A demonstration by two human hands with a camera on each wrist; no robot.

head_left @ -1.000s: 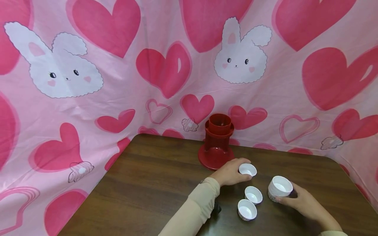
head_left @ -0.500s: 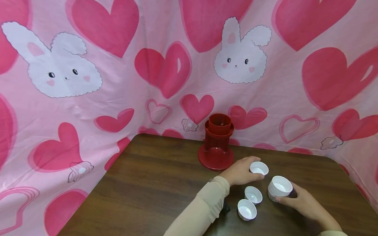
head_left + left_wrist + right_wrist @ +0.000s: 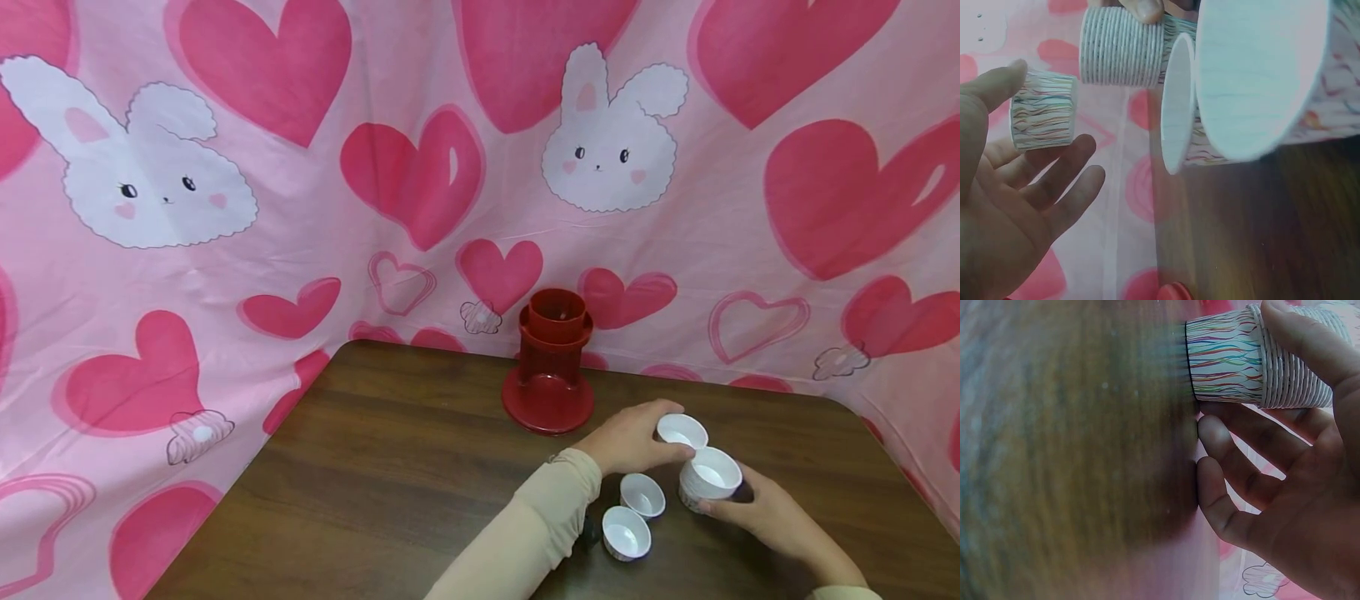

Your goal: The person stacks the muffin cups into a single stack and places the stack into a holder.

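Note:
My left hand (image 3: 633, 437) pinches a small paper cup (image 3: 682, 431) between thumb and fingers; the left wrist view shows coloured wavy lines on its side (image 3: 1044, 111). Beside it, my right hand (image 3: 765, 510) grips a stack of nested paper cups (image 3: 711, 475) at the table, thumb across the rims in the right wrist view. The held cup is close by the stack's top, on its far left side. Two single cups, one (image 3: 642, 496) behind the other (image 3: 627, 533), stand upright on the table just left of the stack.
A red cylindrical holder (image 3: 553, 367) with a wide round base stands near the table's back edge, beyond my left hand. The brown wooden table (image 3: 360, 467) reaches to a pink heart-and-rabbit cloth (image 3: 420, 167) at the back and left. A small dark object (image 3: 590, 531) shows beside my left sleeve.
My left hand has carried its cup to the right, from near the red holder to beside the stack. My right hand and the two standing cups have stayed in place.

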